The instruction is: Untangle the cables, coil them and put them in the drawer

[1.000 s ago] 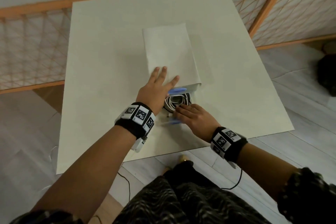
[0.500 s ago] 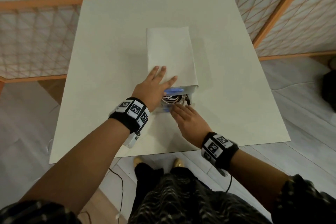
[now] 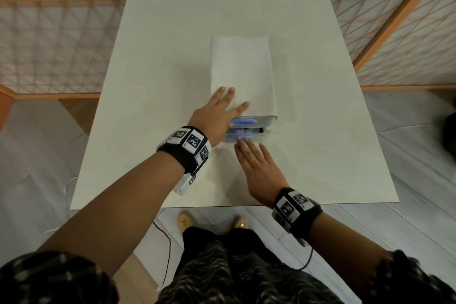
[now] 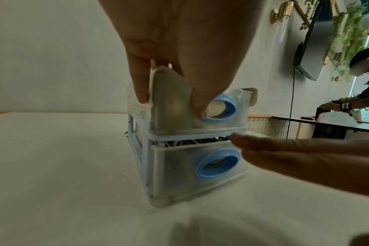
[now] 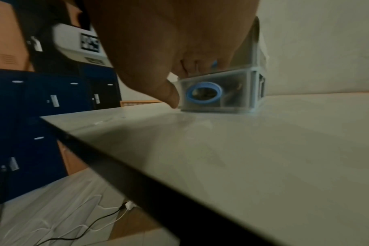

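Note:
A small clear two-drawer unit with blue ring handles stands mid-table, its top covered in white paper. My left hand lies flat on that top, thumb beside the upper handle. My right hand reaches in with straight fingers, their tips touching the lower drawer by its handle. That drawer is pushed almost fully in. Through the narrow gap above its front, the coiled white cables show.
The white table is fenced by a wooden lattice rail behind and at both sides. Thin cords lie on the floor below the front edge. Another person works at a distant table.
The lower drawer stood open with the cable coil showing; my right hand has pushed it in until only a slit remains. My left hand stayed flat on the unit's top.

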